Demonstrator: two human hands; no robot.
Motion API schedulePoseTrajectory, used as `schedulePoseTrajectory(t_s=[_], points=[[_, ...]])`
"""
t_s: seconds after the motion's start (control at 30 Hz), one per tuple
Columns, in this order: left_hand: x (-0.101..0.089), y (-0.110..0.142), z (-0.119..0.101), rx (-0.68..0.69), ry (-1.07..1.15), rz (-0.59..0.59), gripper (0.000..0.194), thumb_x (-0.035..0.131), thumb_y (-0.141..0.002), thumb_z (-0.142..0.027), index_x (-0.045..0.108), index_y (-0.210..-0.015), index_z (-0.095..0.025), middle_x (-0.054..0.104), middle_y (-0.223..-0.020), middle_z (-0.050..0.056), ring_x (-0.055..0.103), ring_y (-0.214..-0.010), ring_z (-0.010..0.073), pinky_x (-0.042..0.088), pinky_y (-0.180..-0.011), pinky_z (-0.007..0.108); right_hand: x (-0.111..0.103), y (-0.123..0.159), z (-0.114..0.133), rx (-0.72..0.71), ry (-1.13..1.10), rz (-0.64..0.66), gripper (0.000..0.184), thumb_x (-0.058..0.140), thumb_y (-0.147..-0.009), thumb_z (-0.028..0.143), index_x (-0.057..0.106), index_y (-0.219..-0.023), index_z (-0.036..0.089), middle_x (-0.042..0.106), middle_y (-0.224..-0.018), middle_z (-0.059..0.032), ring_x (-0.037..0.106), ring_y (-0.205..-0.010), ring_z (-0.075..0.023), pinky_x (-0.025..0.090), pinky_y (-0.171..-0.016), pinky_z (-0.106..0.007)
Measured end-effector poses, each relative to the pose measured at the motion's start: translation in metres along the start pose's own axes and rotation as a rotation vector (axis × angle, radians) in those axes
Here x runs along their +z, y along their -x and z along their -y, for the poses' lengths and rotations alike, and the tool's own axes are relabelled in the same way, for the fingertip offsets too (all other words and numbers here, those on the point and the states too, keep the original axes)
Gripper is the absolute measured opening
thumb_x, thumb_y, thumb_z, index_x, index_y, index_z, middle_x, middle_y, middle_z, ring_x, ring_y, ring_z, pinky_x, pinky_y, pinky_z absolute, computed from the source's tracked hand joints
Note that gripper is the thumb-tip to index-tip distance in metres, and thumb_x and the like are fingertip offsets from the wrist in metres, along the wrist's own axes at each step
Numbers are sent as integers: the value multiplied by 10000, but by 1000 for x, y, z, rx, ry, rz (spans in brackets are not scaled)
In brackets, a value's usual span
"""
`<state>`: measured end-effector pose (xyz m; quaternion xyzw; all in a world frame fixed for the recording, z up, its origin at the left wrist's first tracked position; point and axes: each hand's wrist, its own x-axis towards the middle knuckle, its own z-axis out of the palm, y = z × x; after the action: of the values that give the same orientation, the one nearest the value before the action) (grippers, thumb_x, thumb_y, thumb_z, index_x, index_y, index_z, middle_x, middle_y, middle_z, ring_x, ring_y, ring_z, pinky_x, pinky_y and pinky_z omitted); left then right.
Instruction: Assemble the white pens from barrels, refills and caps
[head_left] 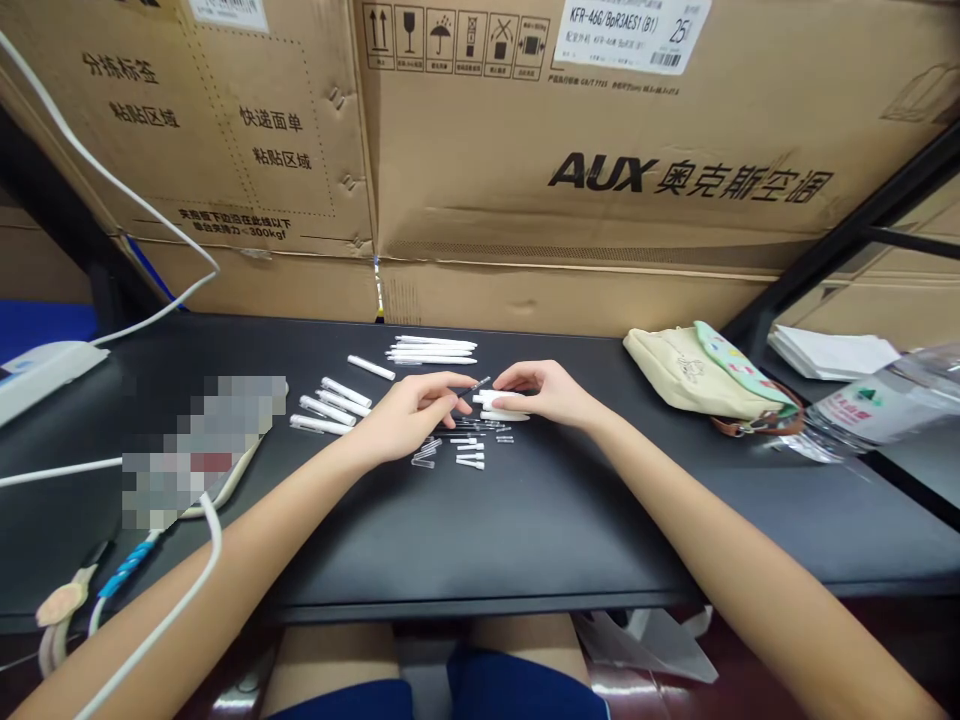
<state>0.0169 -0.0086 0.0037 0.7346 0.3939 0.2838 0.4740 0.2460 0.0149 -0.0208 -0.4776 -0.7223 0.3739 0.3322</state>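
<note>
My left hand (411,412) rests on the black table (525,520) with its fingers pinched on a thin pen refill (480,383) that points toward the other hand. My right hand (541,390) is closed on a white pen barrel (491,400), and a second white barrel (504,416) lies just under it. Several small white and clear pen parts (465,448) are scattered between and below the hands. To the left lie several white capped pens (334,405). Behind them a bundle of long white barrels (431,350) lies on the table, with a single one (370,367) beside it.
Big cardboard boxes (600,150) wall off the table's far side. A cream pouch (701,372) and a clear plastic bag (870,405) lie at the right. White cables (161,310), a white device (41,372) and a blurred patch (196,445) occupy the left.
</note>
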Motion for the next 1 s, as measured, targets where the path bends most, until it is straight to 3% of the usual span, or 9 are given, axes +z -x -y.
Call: schedulePoseTrajectory(t_s=[0.17, 0.4, 0.57, 0.87, 1.0], points=[[0, -1, 1, 8, -9, -4, 395, 457, -861, -313, 568, -1193, -130, 681, -954, 85, 565, -703, 137, 463, -685, 278, 0, -1, -2, 31, -25, -9, 305, 710, -676, 427, 680, -786, 144, 693, -780, -61, 630, -719, -182, 510, -687, -311], [0, -1, 1, 16, 0, 3, 394, 453, -857, -302, 566, -1187, -119, 675, -947, 81, 562, -694, 131, 455, -664, 267, -4, -1, -3, 0, -10, 63, 365, 781, -596, 346, 682, -884, 146, 703, -893, -66, 646, -823, -204, 511, -791, -336], [1, -1, 0, 15, 5, 2, 392, 455, -858, -307, 569, -1184, -122, 676, -950, 82, 560, -692, 130, 449, -650, 262, -4, -2, -5, 14, -19, 42, 336, 708, -684, 415, 682, -879, 142, 701, -865, -70, 643, -780, -191, 515, -739, -324], [1, 0, 0, 15, -4, -2, 388, 448, -863, -305, 569, -1182, -122, 676, -948, 79, 558, -688, 125, 444, -637, 250, -1, -1, -6, 18, 11, 24, 353, 685, -710, 453, 683, -880, 144, 701, -848, -72, 636, -742, -182, 514, -695, -315], [1, -1, 1, 18, -7, -2, 398, 453, -860, -315, 567, -1188, -123, 678, -948, 81, 562, -687, 126, 448, -639, 253, -5, -2, -5, -3, 1, 76, 375, 722, -678, 426, 675, -921, 145, 694, -906, -71, 641, -808, -192, 511, -776, -336]])
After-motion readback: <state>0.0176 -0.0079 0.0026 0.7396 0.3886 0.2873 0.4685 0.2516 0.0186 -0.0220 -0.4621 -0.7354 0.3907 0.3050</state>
